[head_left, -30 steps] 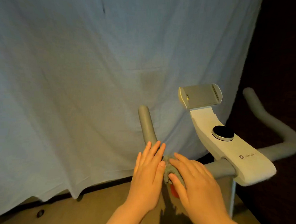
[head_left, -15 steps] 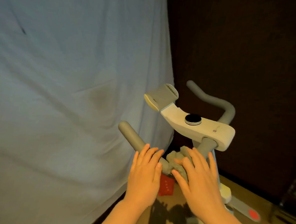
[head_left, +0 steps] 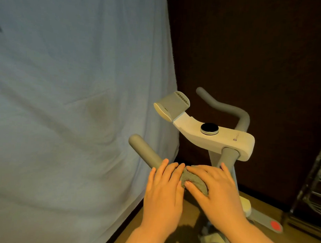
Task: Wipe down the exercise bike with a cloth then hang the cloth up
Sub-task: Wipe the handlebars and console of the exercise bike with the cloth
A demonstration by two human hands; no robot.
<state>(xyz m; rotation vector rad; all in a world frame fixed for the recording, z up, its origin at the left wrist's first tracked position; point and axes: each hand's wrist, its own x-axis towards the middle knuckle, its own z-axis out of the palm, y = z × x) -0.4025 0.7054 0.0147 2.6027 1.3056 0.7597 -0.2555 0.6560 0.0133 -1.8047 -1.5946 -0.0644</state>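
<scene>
A pale blue sheet [head_left: 75, 100] hangs across the left, creased, with a faint darker stain near its middle. Beside it on the right is a dark wall [head_left: 249, 51]. A metal rack [head_left: 313, 190] stands at the right edge on a brown floor [head_left: 189, 213].

cloth [head_left: 195, 179] grey | handlebar [head_left: 146, 150] grey | console [head_left: 215, 139] white | sheet [head_left: 75, 100] pale blue

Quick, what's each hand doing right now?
Left hand: open, fingers straight, resting on the grey handlebar.
Right hand: holding the grey cloth against the handlebar.
</scene>
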